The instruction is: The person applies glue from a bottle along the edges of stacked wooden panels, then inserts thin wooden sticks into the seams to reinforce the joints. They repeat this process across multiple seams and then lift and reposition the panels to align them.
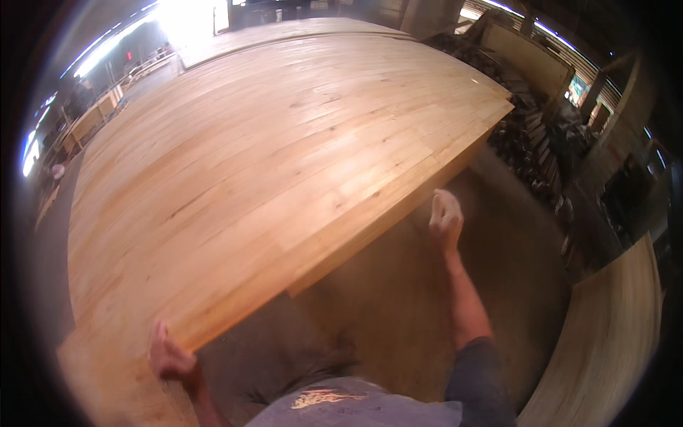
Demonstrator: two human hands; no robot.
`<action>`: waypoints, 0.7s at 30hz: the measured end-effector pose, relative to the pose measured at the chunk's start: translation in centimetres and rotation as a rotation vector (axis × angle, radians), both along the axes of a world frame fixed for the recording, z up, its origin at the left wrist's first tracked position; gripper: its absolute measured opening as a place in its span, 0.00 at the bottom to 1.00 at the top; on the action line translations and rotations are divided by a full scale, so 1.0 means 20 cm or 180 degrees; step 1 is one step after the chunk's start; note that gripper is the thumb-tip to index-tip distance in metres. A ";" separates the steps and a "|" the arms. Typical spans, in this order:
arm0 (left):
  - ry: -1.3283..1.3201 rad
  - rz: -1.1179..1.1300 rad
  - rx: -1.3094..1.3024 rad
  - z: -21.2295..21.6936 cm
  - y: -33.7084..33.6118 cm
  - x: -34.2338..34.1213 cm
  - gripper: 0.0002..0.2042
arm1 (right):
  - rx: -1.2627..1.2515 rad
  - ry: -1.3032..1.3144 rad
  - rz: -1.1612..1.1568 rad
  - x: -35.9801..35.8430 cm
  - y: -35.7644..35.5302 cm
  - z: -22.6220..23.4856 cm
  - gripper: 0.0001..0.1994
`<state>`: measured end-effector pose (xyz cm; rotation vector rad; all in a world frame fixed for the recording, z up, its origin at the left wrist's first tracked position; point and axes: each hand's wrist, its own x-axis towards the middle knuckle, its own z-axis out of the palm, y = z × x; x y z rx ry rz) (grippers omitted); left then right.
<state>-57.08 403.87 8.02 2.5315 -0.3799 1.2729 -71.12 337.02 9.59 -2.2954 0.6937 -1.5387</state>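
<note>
A wide, pale wooden panel [284, 149] made of glued strips fills the middle of the view, lying on a stack whose thick near edge slants up to the right. At the panel's near left edge, my left hand [171, 356] is closed, with its fingertips over the top face. Blur and the hand itself hide its underside grip. My right hand [446, 217] is beside the long edge farther right, a small gap away from it. Its fingers are curled in, and nothing shows in them.
More panels [313, 28] lie beyond the far edge. At lower right stands another light wooden board or stack [605, 341]. Dark piled scraps [533, 135] lie past the right corner. Brown floor [398, 306] shows between me and the stack.
</note>
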 end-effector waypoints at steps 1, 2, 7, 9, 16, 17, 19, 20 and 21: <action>-0.0238 -0.0155 -0.0020 -0.04 0.02 0.03 0.22 | -0.0192 0.0066 -0.0036 0.04 -0.20 0.02 0.14; -0.0344 -0.0288 -0.0049 -0.07 0.03 0.05 0.21 | -0.0372 0.0108 -0.0072 0.09 -0.41 0.05 0.13; -0.0707 0.1341 0.1547 -0.15 -0.03 0.02 0.14 | -0.1485 0.0554 0.0268 0.28 -1.36 0.26 0.11; -0.1078 0.1770 0.2107 -0.16 -0.16 0.03 0.14 | -0.1362 0.0686 0.0677 0.37 -1.60 0.28 0.12; -0.0173 0.0037 0.0322 -0.29 -0.61 0.16 0.15 | -0.1141 0.0294 0.1482 0.45 -1.96 0.17 0.07; -0.0146 -0.0027 0.0252 -0.29 -0.64 0.16 0.16 | -0.1188 0.0246 0.1509 0.45 -1.98 0.17 0.07; -0.0114 -0.0053 0.0091 -0.27 -0.69 0.18 0.17 | -0.1232 0.0057 0.1527 0.47 -2.01 0.19 0.09; -0.0315 -0.0196 0.0092 -0.25 -0.72 0.19 0.19 | -0.1207 0.0055 0.1517 0.49 -2.02 0.19 0.08; 0.0009 0.0009 -0.0066 -0.23 -0.74 0.21 0.18 | -0.1180 0.0054 0.1503 0.52 -2.03 0.21 0.08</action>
